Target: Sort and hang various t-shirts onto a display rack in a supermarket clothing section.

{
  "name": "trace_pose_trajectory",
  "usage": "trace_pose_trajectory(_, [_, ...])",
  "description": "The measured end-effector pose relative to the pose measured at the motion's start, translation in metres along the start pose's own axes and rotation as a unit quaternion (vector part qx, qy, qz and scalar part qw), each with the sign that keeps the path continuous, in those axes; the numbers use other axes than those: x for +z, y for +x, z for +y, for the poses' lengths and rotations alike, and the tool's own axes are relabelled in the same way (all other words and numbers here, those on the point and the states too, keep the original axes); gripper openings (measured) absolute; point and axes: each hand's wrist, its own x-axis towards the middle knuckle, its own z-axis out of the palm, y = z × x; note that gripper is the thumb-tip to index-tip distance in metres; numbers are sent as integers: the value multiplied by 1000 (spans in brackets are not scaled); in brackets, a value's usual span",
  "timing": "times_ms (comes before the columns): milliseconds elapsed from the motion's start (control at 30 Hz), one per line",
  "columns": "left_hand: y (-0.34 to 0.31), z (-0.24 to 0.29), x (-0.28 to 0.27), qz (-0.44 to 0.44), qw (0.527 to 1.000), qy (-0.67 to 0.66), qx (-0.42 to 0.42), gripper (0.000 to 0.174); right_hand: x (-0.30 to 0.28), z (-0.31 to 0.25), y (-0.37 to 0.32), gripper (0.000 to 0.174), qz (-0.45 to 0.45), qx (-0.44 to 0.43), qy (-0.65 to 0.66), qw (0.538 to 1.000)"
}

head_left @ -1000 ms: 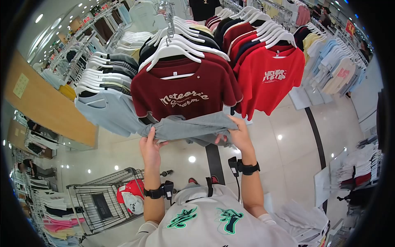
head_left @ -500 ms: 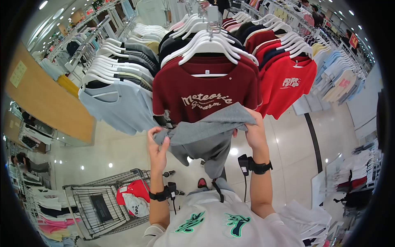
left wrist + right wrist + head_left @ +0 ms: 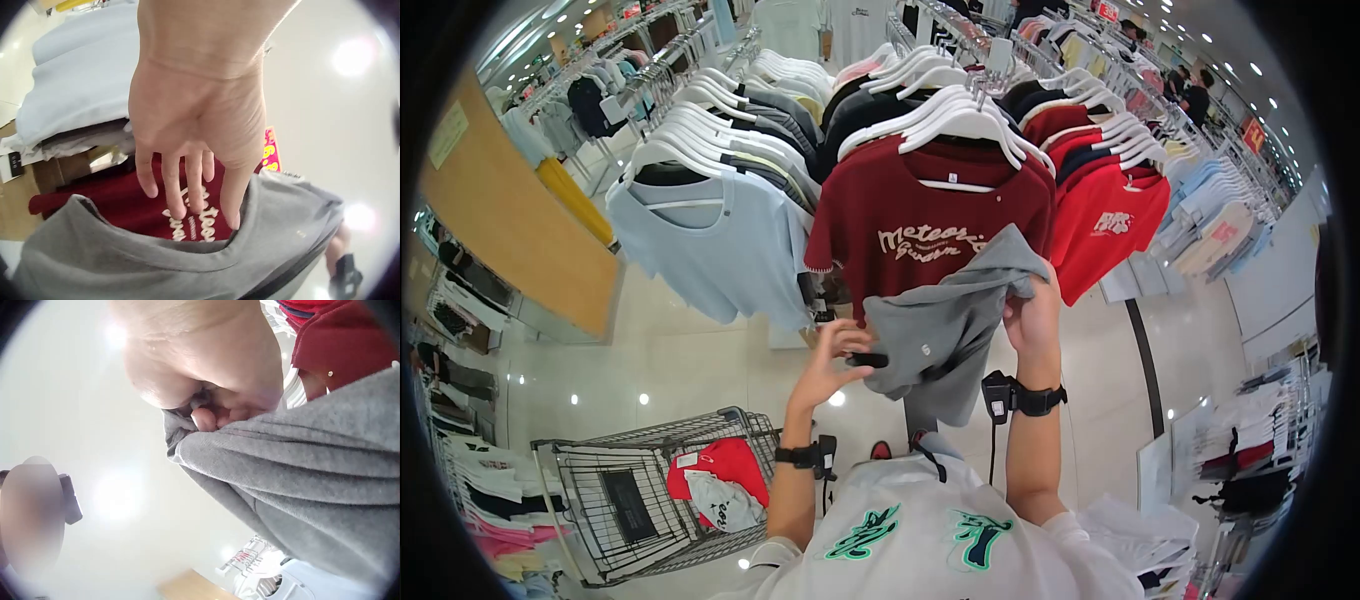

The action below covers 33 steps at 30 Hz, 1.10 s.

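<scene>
The right hand (image 3: 1034,312) grips a bunched part of a grey garment (image 3: 940,320), its fingers curled into the cloth in the right wrist view. The garment hangs down and to the left from that hand, in front of a dark red shirt (image 3: 920,215) on a white hanger. At the garment's left edge is the left hand (image 3: 830,365), fingers spread and slightly bent. In the left wrist view the left hand (image 3: 197,131) hangs over the garment's neckline (image 3: 194,259) with nothing pinched; whether the thumb touches the cloth, I cannot tell.
Light blue shirts (image 3: 700,235) hang on the left of the rack, red shirts (image 3: 1105,225) on the right. A wire cart (image 3: 630,500) stands at lower left with a red garment (image 3: 725,465) and a white one in it. A wooden panel (image 3: 510,200) stands at far left.
The left hand has let go of the grey cloth and its fingers have spread. The garment now hangs from the right hand, shifted right. The view has turned slightly, showing more of the light blue shirts.
</scene>
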Motion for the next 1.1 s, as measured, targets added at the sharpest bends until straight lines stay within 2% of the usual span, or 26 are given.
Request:
trace_pose_trajectory(67, [5,-28,15,-17,1000,23,-1,57,2,-5,-3,25,-109,-1,21,994])
trace_pose_trajectory(100, [4,-46,20,-78,993,76,-52,51,23,-11,-18,23,-36,11,5,999])
trace_pose_trajectory(133, [7,-67,23,-139,977,130,-96,47,13,-4,-14,24,-109,12,12,994])
trace_pose_trajectory(200, [4,-134,34,-134,976,143,-100,34,11,-5,-18,26,-164,22,-19,986])
trace_pose_trajectory(267, [1,-176,34,-209,952,155,-159,28,19,-7,-31,29,-144,8,-66,987])
trace_pose_trajectory(333, [-1,-174,38,-209,918,115,-315,29,26,-20,-38,23,-155,10,-140,978])
trace_pose_trajectory(400, [-7,-188,26,-219,900,285,-247,36,6,-17,-31,33,-231,-2,-158,960])
trace_pose_trajectory(467, [-17,-218,15,-72,948,311,-8,41,-6,-17,-35,32,-227,2,-170,959])
trace_pose_trajectory(533, [-17,-202,1,-15,939,310,-146,42,-18,-18,-42,31,-216,19,-165,962])
trace_pose_trajectory(600, [-31,-211,-18,113,884,425,-159,43,-34,-15,-48,31,-206,32,-174,962])
trace_pose_trajectory(667, [-43,-207,-40,180,865,436,-173,46,-51,-10,-52,30,-199,43,-180,962])
trace_pose_trajectory(700, [-48,-212,-52,183,864,437,-170,46,-60,-6,-54,29,-193,58,-204,958])
trace_pose_trajectory(767, [-60,-230,-73,288,872,372,-138,44,-71,1,-56,22,-193,96,-250,944])
trace_pose_trajectory(800, [-65,-236,-82,290,870,374,-138,44,-77,6,-56,22,-195,97,-248,944])
trace_pose_trajectory(867, [-75,-252,-103,380,887,215,-148,31,-93,22,-52,15,-224,136,-317,912])
trace_pose_trajectory(900, [-83,-283,-122,394,898,157,-114,26,-102,30,-49,15,-229,134,-315,911])
trace_pose_trajectory(933, [-84,-273,-124,398,897,159,-111,26,-111,38,-45,15,-255,156,-326,897])
trace_pose_trajectory(967, [-88,-261,-125,422,895,85,-118,23,-119,45,-41,14,-280,179,-338,881])
trace_pose_trajectory(1033, [-91,-203,-109,468,870,-51,-144,17,-128,55,-34,14,-284,192,-352,871])
trace_pose_trajectory(1067, [-92,-194,-108,470,870,-50,-139,17,-132,62,-30,15,-283,205,-368,862])
trace_pose_trajectory(1100, [-94,-192,-108,496,851,-103,-135,16,-138,71,-27,15,-286,201,-368,862])
